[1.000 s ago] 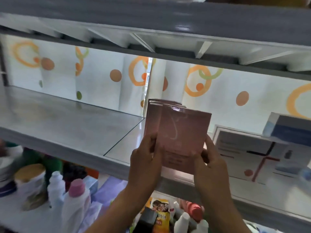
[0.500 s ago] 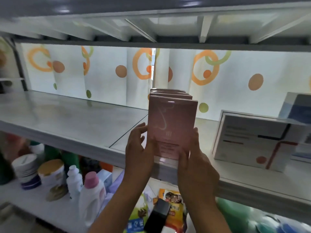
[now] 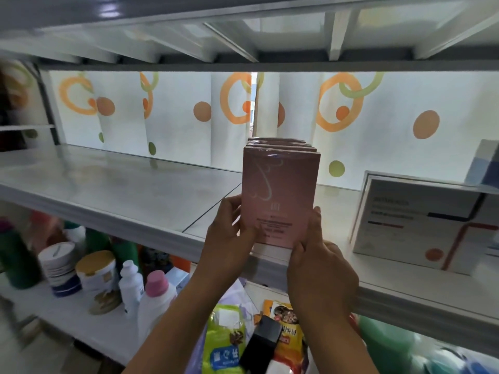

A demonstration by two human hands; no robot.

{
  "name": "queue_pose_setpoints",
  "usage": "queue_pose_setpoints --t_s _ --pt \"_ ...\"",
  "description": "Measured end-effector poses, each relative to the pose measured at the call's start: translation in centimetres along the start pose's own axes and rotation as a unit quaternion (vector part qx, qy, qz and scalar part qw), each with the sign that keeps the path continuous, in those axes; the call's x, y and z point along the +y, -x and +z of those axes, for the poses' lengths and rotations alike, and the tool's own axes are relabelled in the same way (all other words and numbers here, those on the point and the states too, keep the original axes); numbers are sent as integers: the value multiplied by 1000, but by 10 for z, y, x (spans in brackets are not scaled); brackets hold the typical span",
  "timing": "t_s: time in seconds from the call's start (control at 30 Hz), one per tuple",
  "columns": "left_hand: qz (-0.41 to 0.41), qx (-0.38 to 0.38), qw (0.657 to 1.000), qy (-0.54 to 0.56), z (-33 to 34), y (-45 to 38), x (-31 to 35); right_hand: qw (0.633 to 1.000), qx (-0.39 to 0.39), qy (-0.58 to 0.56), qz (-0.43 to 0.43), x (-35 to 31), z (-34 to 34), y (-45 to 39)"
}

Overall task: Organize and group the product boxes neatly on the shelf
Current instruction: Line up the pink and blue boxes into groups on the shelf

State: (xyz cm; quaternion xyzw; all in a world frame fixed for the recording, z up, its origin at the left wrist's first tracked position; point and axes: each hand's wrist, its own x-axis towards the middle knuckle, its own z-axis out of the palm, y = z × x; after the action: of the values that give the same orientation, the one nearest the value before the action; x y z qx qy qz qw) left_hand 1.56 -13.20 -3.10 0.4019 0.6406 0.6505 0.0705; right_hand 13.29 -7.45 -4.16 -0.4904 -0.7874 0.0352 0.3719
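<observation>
1. Left hand (image 3: 229, 236): bare; no glove, ring or other item on the visible fingers.
2. Right hand (image 3: 318, 268): bare; no glove or ring on the visible side; short plain nails at the fingertips (image 3: 316, 211).
3. Left forearm (image 3: 172, 327): bare up to the lower frame edge; no sleeve, watch or band in view.
4. Right forearm (image 3: 340, 341): bare up to the lower frame edge; no sleeve, watch or band in view.

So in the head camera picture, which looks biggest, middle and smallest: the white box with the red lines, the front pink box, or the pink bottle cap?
1. White cardboard box with red lines
2. Front pink cardboard box, though it sits nearer the camera, so unsure
3. Round pink bottle cap
</observation>
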Motion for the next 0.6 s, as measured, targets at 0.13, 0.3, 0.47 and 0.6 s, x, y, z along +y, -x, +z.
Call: queue_pose_setpoints --t_s 0.13,0.3,0.47,0.6 --pt "3 -5 1000 9 -1 -1 0 1000 0 -14 -2 0 0 0" --pt "2 5 999 42 -2 -3 -1 1000 -3 7 -4 1 2 2" --pt "1 -1 999 42 -4 -5 2 1000 0 11 -9 2 1 0" --pt "-20 6 999 49 -4 -4 2 1000 -5 13 -22 6 0 3"
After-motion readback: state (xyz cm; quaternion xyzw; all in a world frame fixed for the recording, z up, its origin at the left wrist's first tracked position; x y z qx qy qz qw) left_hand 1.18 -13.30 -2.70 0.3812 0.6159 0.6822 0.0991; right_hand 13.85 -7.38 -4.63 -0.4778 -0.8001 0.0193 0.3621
